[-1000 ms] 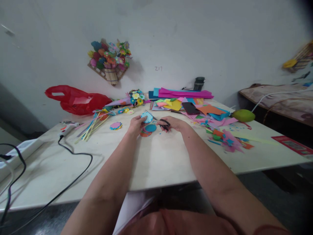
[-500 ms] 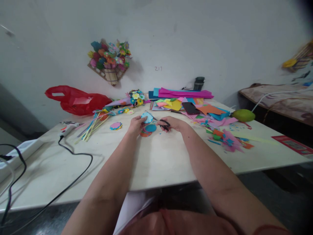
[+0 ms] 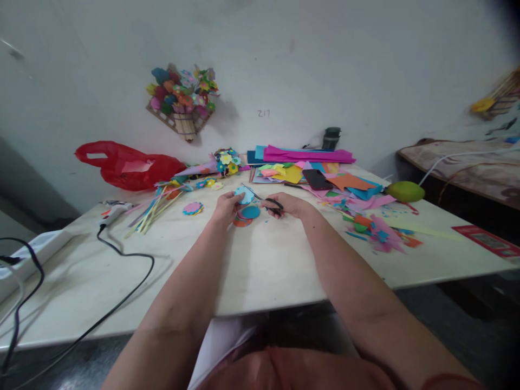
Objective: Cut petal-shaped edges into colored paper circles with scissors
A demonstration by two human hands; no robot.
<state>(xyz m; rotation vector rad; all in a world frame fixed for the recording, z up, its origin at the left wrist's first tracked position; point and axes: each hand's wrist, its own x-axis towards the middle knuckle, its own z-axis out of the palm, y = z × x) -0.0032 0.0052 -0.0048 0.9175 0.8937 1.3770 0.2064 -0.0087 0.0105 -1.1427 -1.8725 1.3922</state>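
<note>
My left hand (image 3: 226, 208) pinches a light blue paper piece (image 3: 245, 195) with a scalloped edge, held a little above the table. In my right hand (image 3: 284, 205) is a pair of black-handled scissors (image 3: 274, 206), its fingers closed round the handles. The blades point left and lie at the edge of the light blue paper. Just below the hands, a few round paper discs lie overlapped, a teal disc (image 3: 250, 212) on top and an orange disc (image 3: 242, 222) beneath. To the left rests a stack of scalloped paper circles (image 3: 193, 208), pink uppermost.
At left are a red plastic bag (image 3: 134, 168), coloured paper strips (image 3: 152, 211), a glue gun (image 3: 116, 212) with its black cable and a power strip (image 3: 36, 254). Coloured paper sheets, a phone (image 3: 317, 179) and paper scraps (image 3: 382, 233) cover the right side.
Both hands stay almost in place, with the scissors still at the edge of the light blue paper. Nothing else has visibly moved.
</note>
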